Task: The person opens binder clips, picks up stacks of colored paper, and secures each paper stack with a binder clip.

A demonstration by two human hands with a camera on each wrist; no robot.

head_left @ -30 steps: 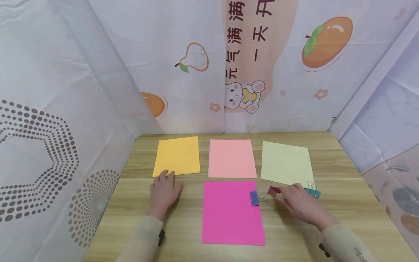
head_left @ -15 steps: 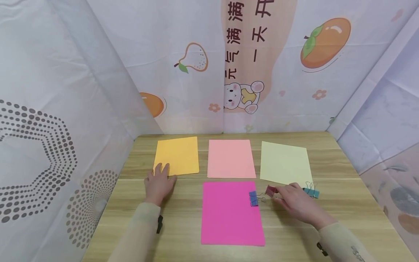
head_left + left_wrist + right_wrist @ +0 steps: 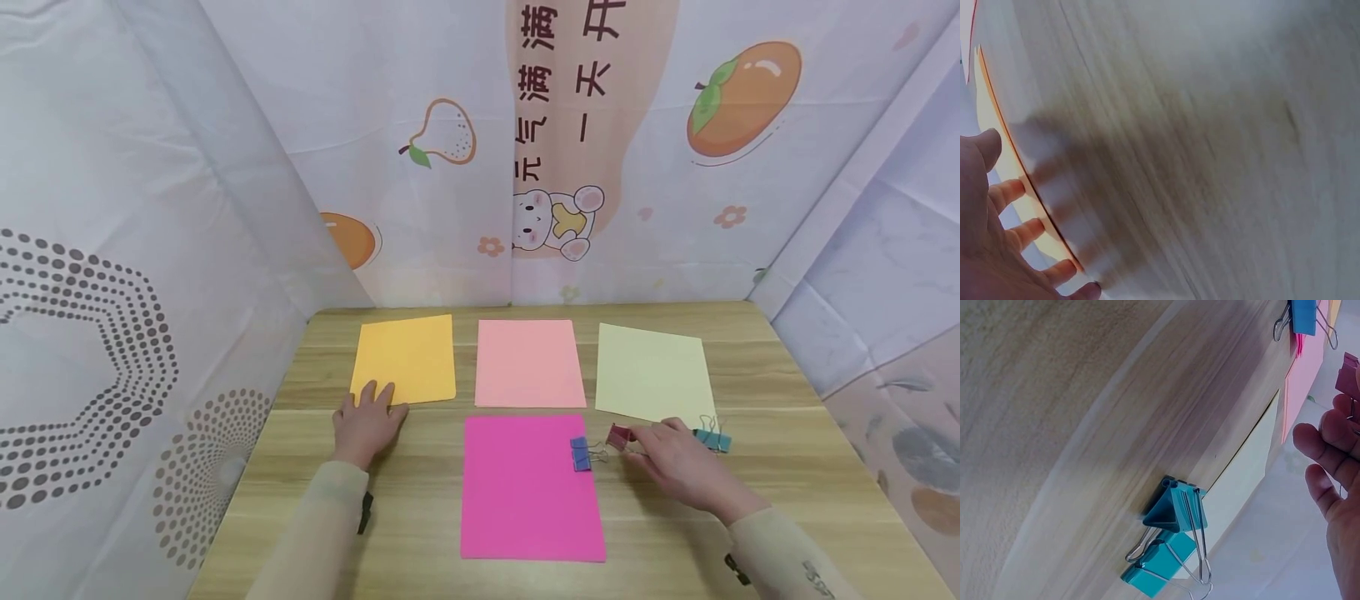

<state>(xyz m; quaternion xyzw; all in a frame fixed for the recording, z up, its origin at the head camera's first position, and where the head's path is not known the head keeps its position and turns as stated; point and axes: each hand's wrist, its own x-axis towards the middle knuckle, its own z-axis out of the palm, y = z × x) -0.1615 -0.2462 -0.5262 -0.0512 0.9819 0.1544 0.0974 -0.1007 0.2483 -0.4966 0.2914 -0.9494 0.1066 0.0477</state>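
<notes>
My left hand [image 3: 369,427] rests its spread fingers on the near edge of an orange-yellow paper stack [image 3: 412,358] at the back left. In the left wrist view its fingertips [image 3: 1035,225] touch the paper close to the border. My right hand [image 3: 678,467] pinches a dark red binder clip [image 3: 618,437] just right of the magenta paper stack [image 3: 528,500]. A blue binder clip [image 3: 581,454] grips that stack's right edge, its wire handles pointing toward the red clip. Beside the right hand lie two teal binder clips [image 3: 1163,550], partly hidden in the head view.
A pink paper stack [image 3: 528,362] lies at the back middle, a pale yellow-green stack [image 3: 654,371] at the back right. All rest on a wooden table [image 3: 420,517]. Patterned curtains [image 3: 442,208] hang behind and at both sides.
My left hand has moved forward and left, farther onto the orange-yellow paper, then back slightly. My right hand has brought the red clip a little left, nearer the blue clip.
</notes>
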